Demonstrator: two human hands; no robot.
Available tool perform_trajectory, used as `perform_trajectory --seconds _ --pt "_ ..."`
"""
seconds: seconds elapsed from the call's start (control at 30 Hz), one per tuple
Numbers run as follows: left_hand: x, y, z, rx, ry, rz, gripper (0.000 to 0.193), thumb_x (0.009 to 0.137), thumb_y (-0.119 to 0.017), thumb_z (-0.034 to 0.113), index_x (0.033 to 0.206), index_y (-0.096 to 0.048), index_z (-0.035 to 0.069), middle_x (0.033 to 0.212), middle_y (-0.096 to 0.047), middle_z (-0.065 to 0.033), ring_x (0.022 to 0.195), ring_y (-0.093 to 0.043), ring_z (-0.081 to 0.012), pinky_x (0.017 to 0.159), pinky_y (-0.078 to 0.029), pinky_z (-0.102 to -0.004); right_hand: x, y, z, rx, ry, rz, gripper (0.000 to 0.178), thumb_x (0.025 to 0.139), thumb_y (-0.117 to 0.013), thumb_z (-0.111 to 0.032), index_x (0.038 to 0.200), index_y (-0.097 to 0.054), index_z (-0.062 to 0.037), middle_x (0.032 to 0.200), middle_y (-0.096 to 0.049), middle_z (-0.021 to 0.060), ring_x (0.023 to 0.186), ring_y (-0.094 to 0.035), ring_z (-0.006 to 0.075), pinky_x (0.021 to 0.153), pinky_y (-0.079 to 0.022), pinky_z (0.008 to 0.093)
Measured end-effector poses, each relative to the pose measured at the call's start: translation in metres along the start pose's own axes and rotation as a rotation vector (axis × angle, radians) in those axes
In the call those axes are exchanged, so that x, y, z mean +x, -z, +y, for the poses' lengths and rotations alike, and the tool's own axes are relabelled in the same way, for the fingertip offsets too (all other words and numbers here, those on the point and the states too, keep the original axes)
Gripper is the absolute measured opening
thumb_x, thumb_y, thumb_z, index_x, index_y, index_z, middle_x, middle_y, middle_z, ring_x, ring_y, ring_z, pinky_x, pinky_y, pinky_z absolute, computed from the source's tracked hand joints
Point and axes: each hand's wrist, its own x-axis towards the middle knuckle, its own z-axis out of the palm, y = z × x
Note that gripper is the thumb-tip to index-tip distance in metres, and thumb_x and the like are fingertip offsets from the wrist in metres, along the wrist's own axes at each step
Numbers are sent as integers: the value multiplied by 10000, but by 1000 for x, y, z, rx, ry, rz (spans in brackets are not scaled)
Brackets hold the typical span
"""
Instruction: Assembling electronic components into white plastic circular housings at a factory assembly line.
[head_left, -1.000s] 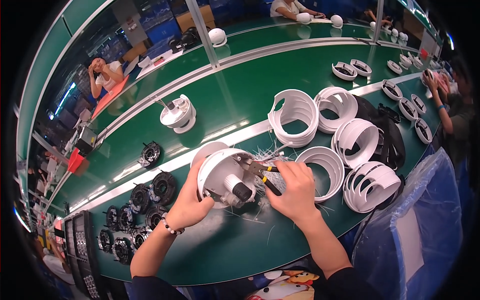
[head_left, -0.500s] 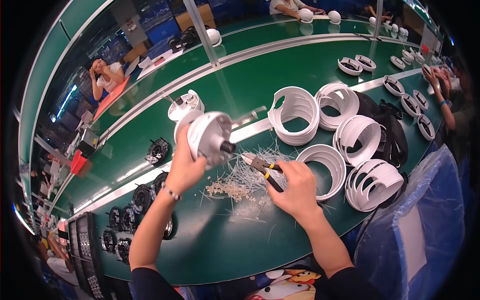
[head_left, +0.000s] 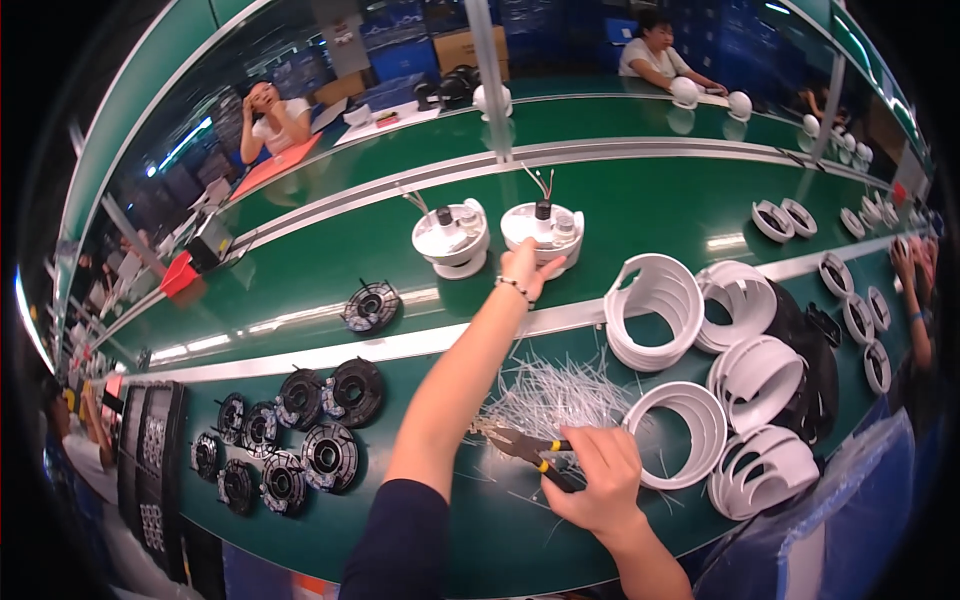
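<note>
At the end of my outstretched arm, my left hand [head_left: 525,275] grips the near side of a white round housing [head_left: 518,220] on the green belt. Wires rise from the housing's top, beside a black cylinder. Another such white housing [head_left: 437,242] stands just left of it. Lower down, my right hand [head_left: 600,478] is closed around diagonal cutters [head_left: 512,442] with black and yellow handles, their jaws pointing left. Beyond the cutters lies a heap of thin white plastic strips [head_left: 560,390], partly hidden by my left forearm.
Several white ribbed rings [head_left: 690,462] stand to the right, with a dark bag [head_left: 800,370] behind. Several black round parts [head_left: 333,458] lie left, one [head_left: 371,306] on the belt. A black tray [head_left: 150,450] is far left. Other people sit across the belt.
My left hand has carried the white housing away and set it on the belt, right of the other one. The cutters have stayed in my right hand. The view has shifted left.
</note>
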Motion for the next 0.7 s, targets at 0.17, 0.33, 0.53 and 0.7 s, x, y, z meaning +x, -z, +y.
perform_trajectory --seconds 0.17,0.33,0.53,0.7 --pt "-13 5 2 199 60 20 568 837 -466 393 1132 -371 -82 1134 -443 -189 947 -529 -309 719 -520 -380 2 -2 2 8 4 10 442 446 -675 -127 865 -587 -15 742 -554 66 640 -500 235 575 -371 329" --pt "-62 28 80 1386 117 -239 250 797 -513 208 890 -604 -7 891 -618 -91 681 -630 -165 531 -508 -236 5 5 2 113 70 -124 402 499 -679 -130 876 -590 -24 767 -554 59 639 -507 222 575 -370 319" --pt "-52 127 179 1771 -548 5 266 691 -614 107 940 -591 17 957 -602 -129 862 -602 -213 711 -499 -295 -7 -6 -12 329 221 -627 478 526 -708 -196 957 -569 -44 862 -560 57 731 -523 200 645 -393 302" --pt "-34 166 167 2087 -290 83 469 610 -700 171 1040 -556 49 1106 -526 -177 1054 -484 -306 921 -375 -347 -25 -27 -16 314 264 -795 520 525 -706 -192 999 -555 -41 889 -559 64 778 -515 197 679 -390 307"
